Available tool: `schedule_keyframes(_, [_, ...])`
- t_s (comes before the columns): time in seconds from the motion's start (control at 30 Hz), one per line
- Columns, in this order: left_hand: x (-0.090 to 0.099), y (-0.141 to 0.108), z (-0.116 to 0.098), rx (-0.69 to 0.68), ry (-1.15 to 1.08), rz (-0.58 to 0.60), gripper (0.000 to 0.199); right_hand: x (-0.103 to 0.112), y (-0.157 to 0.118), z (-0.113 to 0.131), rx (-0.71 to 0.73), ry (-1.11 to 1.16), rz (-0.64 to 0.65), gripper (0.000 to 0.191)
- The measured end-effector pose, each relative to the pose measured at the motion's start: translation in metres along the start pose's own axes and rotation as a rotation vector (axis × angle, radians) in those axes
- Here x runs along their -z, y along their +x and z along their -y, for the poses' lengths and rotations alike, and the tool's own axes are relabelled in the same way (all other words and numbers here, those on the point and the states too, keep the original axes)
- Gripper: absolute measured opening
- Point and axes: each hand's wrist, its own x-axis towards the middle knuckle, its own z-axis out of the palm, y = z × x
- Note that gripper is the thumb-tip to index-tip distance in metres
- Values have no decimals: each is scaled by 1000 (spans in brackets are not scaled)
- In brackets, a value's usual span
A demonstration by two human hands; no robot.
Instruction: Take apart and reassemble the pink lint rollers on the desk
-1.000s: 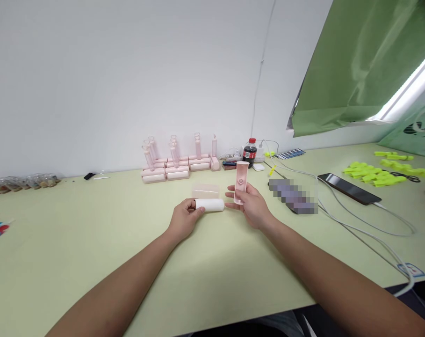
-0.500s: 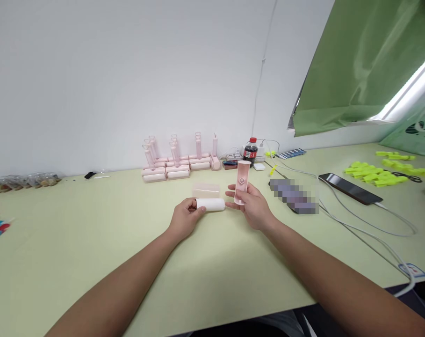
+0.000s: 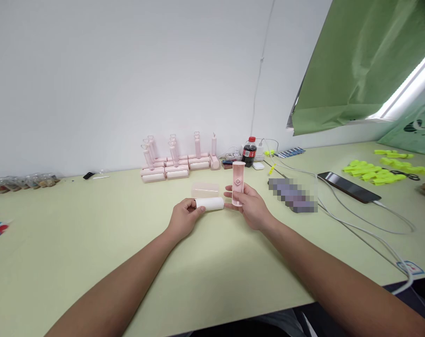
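- Left grip (image 3: 184,217): grasps the white roll (image 3: 211,204) at its left end, thumb on the near side.
- White roll: extends from the left grip toward the right grip (image 3: 247,201); contact with the table (image 3: 215,271) cannot be determined.
- Right grip: grasps the pink shell (image 3: 238,174) by its lower part, thumb on the hollow face, other fingers behind it and spread leftward.
- Pink shell: held upright in the right grip, hollow face toward the wearer, just right of the white roll.
- Translucent cover (image 3: 205,190): lies just beyond the left grip and the white roll, roughly parallel to the latter.
- Pink rollers (image 3: 177,172): rest well beyond the left grip, handles upward.
- Bottle (image 3: 249,153): stands upright beyond the right grip.
- Phone (image 3: 349,186): lies well to the right of the right grip.
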Motion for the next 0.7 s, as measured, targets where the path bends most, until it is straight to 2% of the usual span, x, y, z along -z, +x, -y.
schedule_keyframes(0.2, [-1,1,2,8,-62,-26,29,3,5,-5,39,-74,-17,19])
schedule_keyframes(0.37, [1,2,0,75,-323,-118,33,11,18,-9,96,-125,-35,20])
schedule_keyframes(0.47, [3,3,1,143,-423,-171,36,14,28,-14,54,-88,-4,20])
schedule_keyframes(0.57, [2,5,7,193,-457,-128,39,15,33,-22,5,-67,10,19])
schedule_keyframes(0.7, [-1,8,11,180,-483,-76,42,10,28,-28,-14,-31,44,18])
